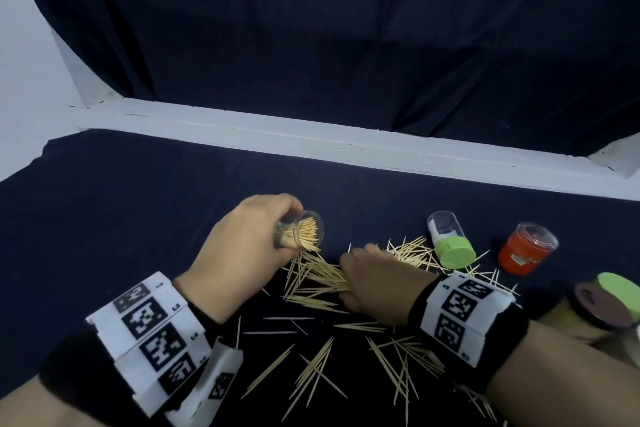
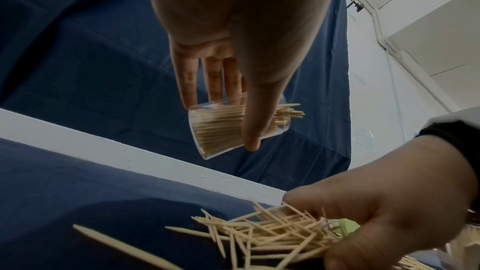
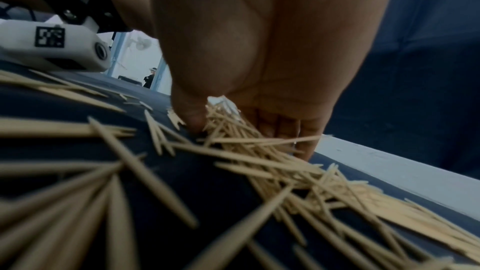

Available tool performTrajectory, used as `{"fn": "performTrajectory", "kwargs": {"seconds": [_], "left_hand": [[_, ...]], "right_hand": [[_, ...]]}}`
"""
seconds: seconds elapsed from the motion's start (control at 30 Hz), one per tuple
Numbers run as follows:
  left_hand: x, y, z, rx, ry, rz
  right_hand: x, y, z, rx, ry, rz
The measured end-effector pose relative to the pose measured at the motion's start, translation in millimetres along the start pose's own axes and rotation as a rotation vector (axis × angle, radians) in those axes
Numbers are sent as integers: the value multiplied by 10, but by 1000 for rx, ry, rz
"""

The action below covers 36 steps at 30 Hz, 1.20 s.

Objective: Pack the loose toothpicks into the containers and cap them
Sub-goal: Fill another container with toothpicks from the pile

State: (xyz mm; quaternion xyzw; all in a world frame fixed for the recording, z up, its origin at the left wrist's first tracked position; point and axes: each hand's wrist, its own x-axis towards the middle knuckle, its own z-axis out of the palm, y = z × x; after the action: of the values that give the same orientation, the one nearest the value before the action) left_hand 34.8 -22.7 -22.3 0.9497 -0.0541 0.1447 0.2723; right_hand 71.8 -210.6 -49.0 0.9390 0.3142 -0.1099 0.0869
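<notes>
- Toothpicks lie scattered over the dark cloth in the lower middle of the head view, thickest just between the two hands, so the gathering hand has little way to go.
- The right hand, at centre frame, is clenched around a bunch of them, thumb on one side and fingers on the other. The bunch looks ragged, so it probably needs squaring up before it will slide in.
- The left hand, just left of it, grasps a clear cup already well stocked with toothpicks. The cup is tipped with its mouth toward the right hand, apparently to take the next bunch sideways.
- A clear container with a green cap stands upside down at right of centre, touching the far edge of the pile.
- A red container stands further right, apart from the toothpicks.
- More lids and jars sit blurred at the right edge; I cannot tell what they hold.
- Stray toothpicks along the bottom of the frame remain to be collected, so the packing seems far from done.
</notes>
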Motion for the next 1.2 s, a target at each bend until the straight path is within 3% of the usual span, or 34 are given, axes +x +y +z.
{"fn": "performTrajectory", "kwargs": {"seconds": [0.13, 0.33, 0.57, 0.77, 1.07, 1.2], "left_hand": [[3, -5, 11, 18, -6, -2], [13, -31, 32, 30, -11, -2], [25, -48, 50, 33, -20, -11], [43, -34, 74, 20, -57, -13], [8, 85, 145, 70, 9, 205], [20, 56, 195, 127, 14, 278]], "right_hand": [[74, -74, 6, -88, -104, 52], [-12, 95, -109, 60, -119, 87], [-234, 186, -382, 71, 95, 9], [-321, 106, -516, 33, 151, 33], [-223, -67, -499, -109, 113, 34], [-166, -100, -527, -65, 146, 63]]}}
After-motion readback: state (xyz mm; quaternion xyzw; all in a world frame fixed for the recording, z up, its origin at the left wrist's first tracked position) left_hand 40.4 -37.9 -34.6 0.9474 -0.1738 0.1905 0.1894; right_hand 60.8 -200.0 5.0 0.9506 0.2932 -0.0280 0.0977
